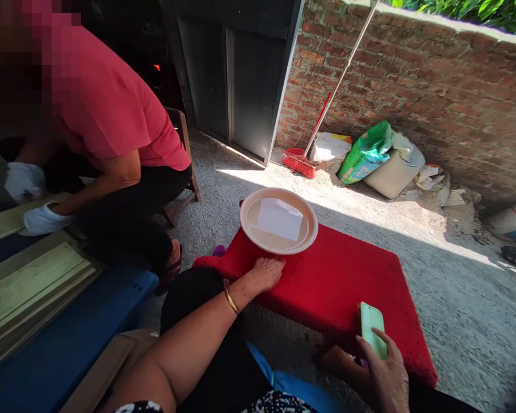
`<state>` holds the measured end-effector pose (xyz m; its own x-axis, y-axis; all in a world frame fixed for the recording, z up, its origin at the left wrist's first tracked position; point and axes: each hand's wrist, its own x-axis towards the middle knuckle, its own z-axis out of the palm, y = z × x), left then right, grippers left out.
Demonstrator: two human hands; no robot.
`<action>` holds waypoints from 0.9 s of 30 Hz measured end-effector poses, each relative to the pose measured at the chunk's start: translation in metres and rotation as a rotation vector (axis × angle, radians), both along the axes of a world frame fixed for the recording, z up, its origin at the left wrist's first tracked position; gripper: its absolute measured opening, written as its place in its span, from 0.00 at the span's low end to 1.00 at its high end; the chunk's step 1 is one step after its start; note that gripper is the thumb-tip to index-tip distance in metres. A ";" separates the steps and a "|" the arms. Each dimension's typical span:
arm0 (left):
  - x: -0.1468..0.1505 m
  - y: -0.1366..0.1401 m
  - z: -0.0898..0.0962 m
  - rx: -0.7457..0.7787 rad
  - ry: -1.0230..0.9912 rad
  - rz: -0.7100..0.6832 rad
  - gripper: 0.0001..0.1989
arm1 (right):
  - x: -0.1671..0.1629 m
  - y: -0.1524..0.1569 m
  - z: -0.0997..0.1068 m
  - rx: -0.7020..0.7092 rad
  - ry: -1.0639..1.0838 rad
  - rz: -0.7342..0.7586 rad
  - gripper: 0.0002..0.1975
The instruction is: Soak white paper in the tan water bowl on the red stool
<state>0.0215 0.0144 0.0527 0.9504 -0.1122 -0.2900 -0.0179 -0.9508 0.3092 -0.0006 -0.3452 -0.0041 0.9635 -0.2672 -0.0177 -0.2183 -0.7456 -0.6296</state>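
Observation:
My left hand (267, 273), with a gold bangle at the wrist, is closed at the near edge of a red cloth-covered bench (348, 269). Its curled fingers hide whatever may be inside them. Just beyond it stands a shallow round beige basin (246, 229), holding a white rectangular sheet (279, 219). At the lower right, my right hand (389, 370) has its fingers round the lower part of a phone in a light green case (371, 324), above the bench's near right side.
At left a person in a red shirt (112, 109) with white gloves handles pale flat boards (34, 281) on a blue table (124, 292). A red broom (300, 165), a green sack (365, 152) and a pale sack (393, 172) lie along the brick wall (447, 97).

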 end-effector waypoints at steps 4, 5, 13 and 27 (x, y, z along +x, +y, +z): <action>0.000 0.000 -0.001 0.011 -0.001 -0.001 0.17 | -0.034 0.062 -0.007 0.121 -0.014 0.466 0.22; 0.000 0.000 -0.001 0.014 0.001 0.002 0.17 | -0.040 0.072 -0.006 0.143 0.011 0.579 0.19; 0.000 0.000 -0.001 0.017 0.003 0.005 0.16 | 0.010 -0.006 0.012 0.032 -0.071 0.070 0.32; -0.001 0.001 -0.009 0.013 -0.021 0.013 0.17 | -0.022 0.060 0.008 0.164 -0.034 0.519 0.18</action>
<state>0.0209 0.0153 0.0436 0.9577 -0.0960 -0.2713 -0.0119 -0.9551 0.2961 -0.0227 -0.2849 0.0044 0.9688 0.2476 0.0140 0.1748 -0.6414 -0.7470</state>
